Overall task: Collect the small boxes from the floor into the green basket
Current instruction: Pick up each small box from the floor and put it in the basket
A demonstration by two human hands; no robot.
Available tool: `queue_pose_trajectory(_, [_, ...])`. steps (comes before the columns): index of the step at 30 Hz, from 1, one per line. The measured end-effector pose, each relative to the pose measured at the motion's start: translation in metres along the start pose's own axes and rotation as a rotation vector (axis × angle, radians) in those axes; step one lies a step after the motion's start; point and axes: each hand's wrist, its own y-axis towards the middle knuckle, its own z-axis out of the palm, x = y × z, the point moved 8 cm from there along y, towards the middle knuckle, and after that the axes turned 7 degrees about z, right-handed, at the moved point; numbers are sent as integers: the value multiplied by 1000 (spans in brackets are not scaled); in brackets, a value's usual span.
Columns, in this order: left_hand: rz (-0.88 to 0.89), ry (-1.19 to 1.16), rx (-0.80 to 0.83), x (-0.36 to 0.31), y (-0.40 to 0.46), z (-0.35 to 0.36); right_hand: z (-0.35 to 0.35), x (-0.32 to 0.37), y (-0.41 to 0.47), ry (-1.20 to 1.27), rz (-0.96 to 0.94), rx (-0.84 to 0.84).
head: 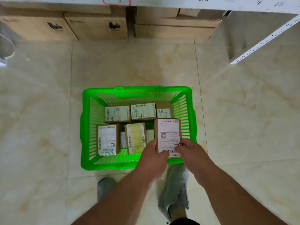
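Note:
A green slatted basket stands on the tiled floor in front of me. Several small brown boxes with white labels lie inside it, among them one at the back left and one at the front left. Both hands hold another small labelled box over the basket's right front corner. My left hand grips its near left edge and my right hand grips its near right edge. The box's near end is hidden by my fingers.
Large cardboard cartons are stacked along the far side under a white shelf. A white perforated shelf upright slants at the right. My two grey shoes stand just behind the basket on marble-look tiles.

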Motion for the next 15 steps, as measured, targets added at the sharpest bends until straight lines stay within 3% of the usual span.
queue_pose_trajectory(15, [-109,108,-74,46,87,34,15,-22,120,-239,30,60])
